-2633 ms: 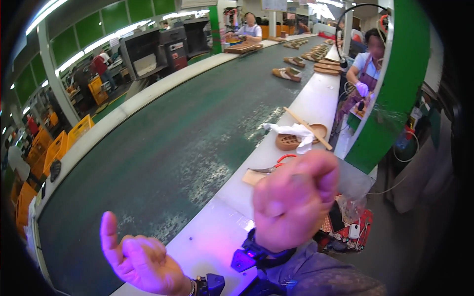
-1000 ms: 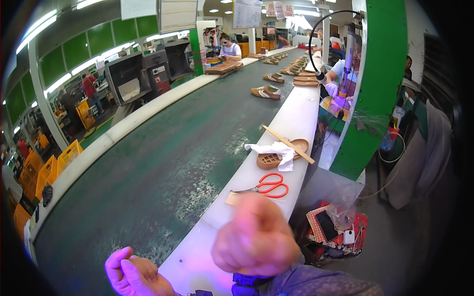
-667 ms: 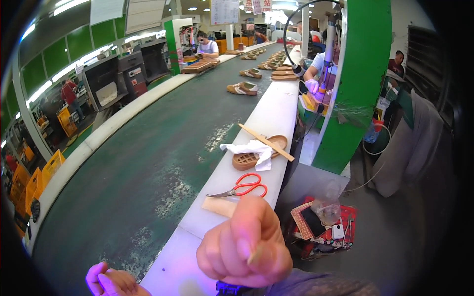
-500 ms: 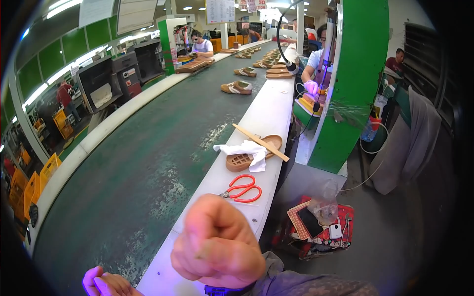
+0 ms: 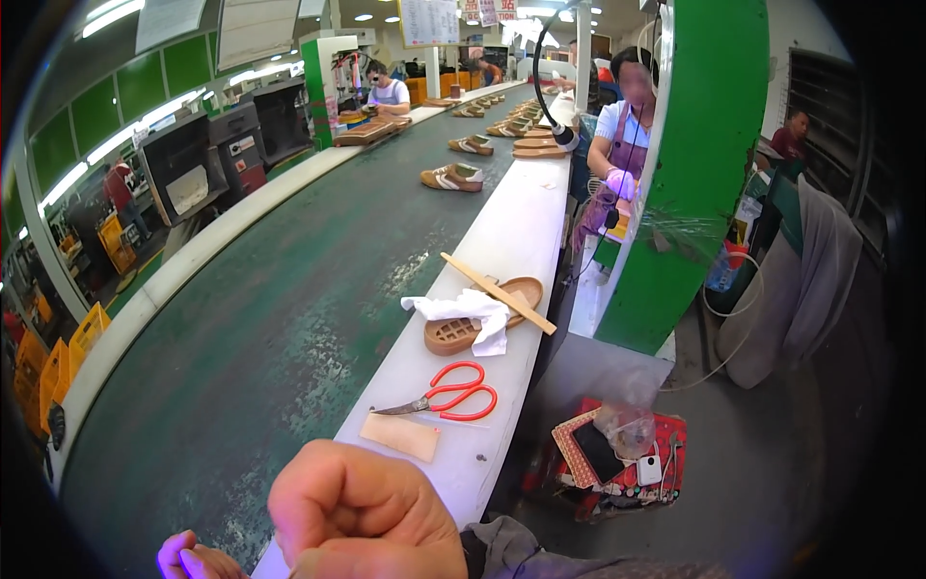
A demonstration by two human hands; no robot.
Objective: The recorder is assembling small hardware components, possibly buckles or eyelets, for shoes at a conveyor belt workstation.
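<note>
My right hand [image 5: 371, 516] is curled closed over the near end of the white ledge [image 5: 502, 217]; anything in its fingers is hidden. At the lower edge, my left hand [image 5: 201, 560] shows only partly, with bent fingers, and I cannot make out what they hold. Just beyond the right hand lies a flat tan rectangular piece [image 5: 400, 436]. Red-handled scissors [image 5: 424, 402] rest behind it, blades pointing left. Farther along, a brown shoe sole [image 5: 449, 338] has a crumpled white cloth [image 5: 473, 311] and a wooden stick [image 5: 506, 297] across it.
Left of the ledge runs a worn green conveyor belt [image 5: 241, 318] carrying several brown shoes [image 5: 451, 179]. More soles [image 5: 538, 148] lie farther up the ledge. A green post [image 5: 685, 183] stands right, with a co-worker [image 5: 622, 145] behind it. A red crate [image 5: 666, 434] sits low at right.
My right hand has moved down and left, uncovering the scissors' blades and the tan piece. The view has shifted slightly. The co-worker by the post shows more fully.
</note>
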